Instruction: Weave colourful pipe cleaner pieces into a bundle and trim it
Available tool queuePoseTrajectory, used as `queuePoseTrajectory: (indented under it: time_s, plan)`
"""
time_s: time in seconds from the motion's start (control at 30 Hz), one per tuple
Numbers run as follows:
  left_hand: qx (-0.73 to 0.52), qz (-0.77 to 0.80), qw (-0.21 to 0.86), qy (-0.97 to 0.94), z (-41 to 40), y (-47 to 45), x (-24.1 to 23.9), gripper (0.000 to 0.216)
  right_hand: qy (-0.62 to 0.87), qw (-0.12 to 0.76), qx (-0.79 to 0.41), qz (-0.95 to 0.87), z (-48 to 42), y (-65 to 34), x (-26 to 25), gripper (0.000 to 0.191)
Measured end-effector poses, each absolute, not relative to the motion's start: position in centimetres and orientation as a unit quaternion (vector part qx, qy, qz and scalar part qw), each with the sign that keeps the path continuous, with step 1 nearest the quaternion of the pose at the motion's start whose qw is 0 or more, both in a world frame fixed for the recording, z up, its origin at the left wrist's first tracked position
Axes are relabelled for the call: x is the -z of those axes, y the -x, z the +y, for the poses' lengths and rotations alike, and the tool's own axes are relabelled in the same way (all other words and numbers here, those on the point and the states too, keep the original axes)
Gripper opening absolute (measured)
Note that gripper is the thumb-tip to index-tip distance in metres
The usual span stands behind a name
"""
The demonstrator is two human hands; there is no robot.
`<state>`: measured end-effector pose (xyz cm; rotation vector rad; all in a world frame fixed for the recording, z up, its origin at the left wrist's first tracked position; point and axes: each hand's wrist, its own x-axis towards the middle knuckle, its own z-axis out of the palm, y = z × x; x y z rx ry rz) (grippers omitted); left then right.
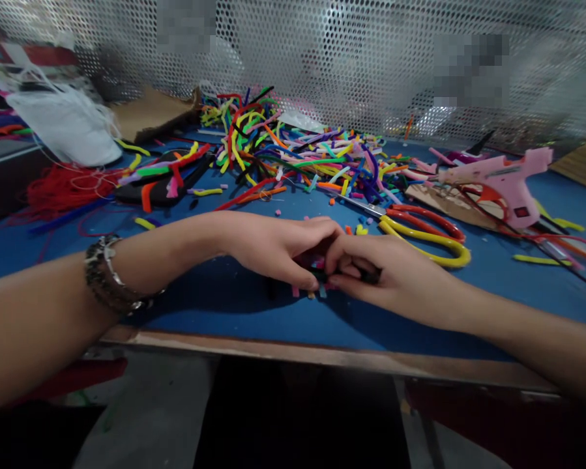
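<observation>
Curling over scraps [295, 292], left hand [273, 244] touches right hand [395, 277].

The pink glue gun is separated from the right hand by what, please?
Between the right hand and glue gun, the head view shows scissors, then cardboard.

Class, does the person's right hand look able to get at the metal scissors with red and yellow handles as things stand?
Probably yes: the metal scissors lie just beyond the bare right hand, and nothing seems to cover their handles, though that hand's fingers are curled close against the left hand.
</observation>
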<state>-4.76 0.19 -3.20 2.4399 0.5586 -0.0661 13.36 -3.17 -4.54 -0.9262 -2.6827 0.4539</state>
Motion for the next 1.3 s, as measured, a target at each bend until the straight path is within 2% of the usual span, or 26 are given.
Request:
queuePoseTrajectory:
  time_s: [0.17, 0.3, 0.57, 0.67, 0.8, 0.9, 1.03, 1.17, 1.3]
  plan:
    - [0.015, 0.213, 0.322, -0.923, 0.1, 4.8, 3.3, 0.037, 0.282, 0.151, -0.131, -0.938, -3.3, -13.2, 4.7, 0.018]
    - [0.019, 0.22, 0.324, -0.92, 0.2, 4.8, 3.5, 0.039, 0.284, 0.155, -0.169, -0.931, -3.1, -13.2, 4.7, 0.008]
    - [0.032, 0.191, 0.329, -0.924, 0.5, 5.2, 3.2, 0.044, 0.323, 0.119, -0.23, -0.91, -2.9, -13.0, 4.4, 0.009]
    - [0.037, 0.199, 0.332, -0.921, 0.5, 5.1, 3.2, 0.041, 0.354, 0.115, -0.208, -0.905, -2.9, -12.7, 4.4, 0.005]
    - [0.045, 0.209, 0.332, -0.919, 0.5, 5.0, 3.3, 0.037, 0.381, 0.12, -0.177, -0.9, -3.0, -12.6, 4.3, 0.01]
    - [0.039, 0.207, 0.333, -0.919, 0.7, 5.2, 3.2, 0.04, 0.364, 0.115, -0.178, -0.907, -3.2, -12.6, 4.2, 0.011]
    - [0.042, 0.191, 0.346, -0.918, 1.0, 5.6, 3.1, 0.044, 0.346, 0.115, -0.128, -0.922, -3.4, -12.5, 4.2, 0.023]
    - [0.018, 0.176, 0.335, -0.925, 1.0, 6.0, 3.0, 0.049, 0.294, 0.082, -0.077, -0.949, -3.1, -12.9, 4.0, 0.014]
    - [-0.011, 0.167, 0.315, -0.934, 0.8, 5.9, 2.9, 0.046, 0.236, 0.052, -0.056, -0.969, -3.0, -13.8, 3.3, 0.016]
